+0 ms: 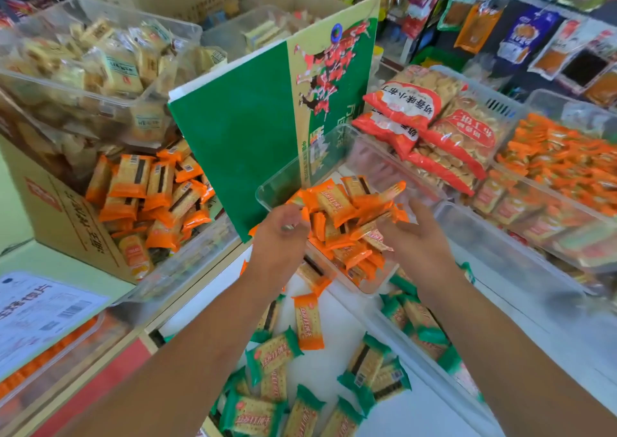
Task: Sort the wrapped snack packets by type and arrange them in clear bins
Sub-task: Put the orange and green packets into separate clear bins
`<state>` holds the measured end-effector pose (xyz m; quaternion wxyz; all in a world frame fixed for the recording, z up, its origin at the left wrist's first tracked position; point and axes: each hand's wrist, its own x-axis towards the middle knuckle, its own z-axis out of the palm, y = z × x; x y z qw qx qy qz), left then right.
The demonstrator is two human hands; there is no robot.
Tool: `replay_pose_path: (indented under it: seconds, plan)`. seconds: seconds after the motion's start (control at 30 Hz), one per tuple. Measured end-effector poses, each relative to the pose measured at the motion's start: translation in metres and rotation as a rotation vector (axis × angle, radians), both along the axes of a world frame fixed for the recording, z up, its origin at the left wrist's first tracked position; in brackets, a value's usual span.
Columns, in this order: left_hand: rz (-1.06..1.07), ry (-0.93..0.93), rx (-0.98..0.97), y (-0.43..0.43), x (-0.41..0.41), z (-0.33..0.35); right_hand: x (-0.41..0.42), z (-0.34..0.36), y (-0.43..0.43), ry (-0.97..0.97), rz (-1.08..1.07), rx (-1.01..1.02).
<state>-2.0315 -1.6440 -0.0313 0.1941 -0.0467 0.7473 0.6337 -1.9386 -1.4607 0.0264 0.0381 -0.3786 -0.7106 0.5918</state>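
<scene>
A tilted clear bin point(267, 192) holds a heap of orange snack packets point(337, 206). My left hand point(282, 236) is at the heap's left edge, its fingers curled on an orange packet point(305, 214). Across the heap, my right hand point(415, 238) curls its fingers round a few orange packets point(377, 234) at the right side. Below the bin, green snack packets point(273, 353) and one orange packet point(309, 319) lie loose on a white surface point(334, 363). More green packets point(417, 316) sit in a clear bin point(430, 373) under my right forearm.
A green carton flap point(240, 136) stands upright just behind my left hand. To the left, a cardboard box point(66, 216) holds orange packets. A clear bin of pale packets point(100, 66) sits above it. At the right are biscuit bags point(444, 126) and bins of orange packets point(561, 169).
</scene>
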Motion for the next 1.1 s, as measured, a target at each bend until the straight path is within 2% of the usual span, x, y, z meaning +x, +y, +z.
replay_pose_path:
  seconds: [0.07, 0.13, 0.17, 0.23, 0.27, 0.33, 0.4, 0.5, 0.6, 0.67, 0.77, 0.87, 0.93, 1.03, 1.1]
  plan:
    - [0.057, -0.082, -0.062, -0.032, 0.01, -0.024, 0.005, -0.005, -0.012, 0.015, 0.076, 0.237]
    - [0.089, -0.161, -0.192, -0.065, 0.022, -0.054, 0.017, -0.017, -0.034, 0.177, 0.148, 0.403]
    - [0.077, -0.182, -0.295, -0.08, 0.027, -0.067, 0.023, -0.027, -0.049, 0.223, 0.209, 0.41]
    - [0.04, -0.221, -0.508, -0.099, 0.031, -0.092, 0.034, -0.056, -0.076, 0.179, 0.374, 0.316]
    - [0.02, -0.203, -0.569, -0.103, 0.029, -0.099, 0.038, -0.075, -0.086, 0.111, 0.449, 0.254]
    - [-0.06, -0.04, -0.644, -0.104, 0.018, -0.112, 0.045, -0.114, -0.097, -0.021, 0.565, 0.241]
    - [-0.233, 0.118, -0.72, -0.101, 0.0, -0.125, 0.046, -0.143, -0.098, -0.061, 0.639, 0.335]
    - [-0.467, 0.191, -0.768, -0.094, -0.018, -0.142, 0.036, -0.176, -0.091, -0.087, 0.724, 0.472]
    - [-0.534, 0.285, -0.873, -0.094, -0.02, -0.153, 0.02, -0.202, -0.088, -0.192, 0.855, 0.619]
    - [-0.557, 0.292, -0.942, -0.101, -0.017, -0.155, 0.019, -0.215, -0.091, -0.213, 0.867, 0.718]
    - [-0.537, 0.336, -0.814, -0.114, -0.014, -0.157, 0.032, -0.224, -0.095, -0.142, 0.783, 0.807]
    - [-0.373, 0.564, -0.678, -0.112, -0.023, -0.153, 0.043, -0.228, -0.09, -0.079, 0.758, 0.782]
    - [-0.386, 0.651, -0.648, -0.101, -0.035, -0.149, 0.049, -0.229, -0.084, -0.046, 0.754, 0.746]
    - [-0.484, 0.549, -0.586, -0.083, -0.045, -0.147, 0.054, -0.225, -0.077, -0.027, 0.749, 0.697]
    - [-0.425, 0.511, -0.515, -0.079, -0.043, -0.148, 0.057, -0.223, -0.074, -0.04, 0.741, 0.705]
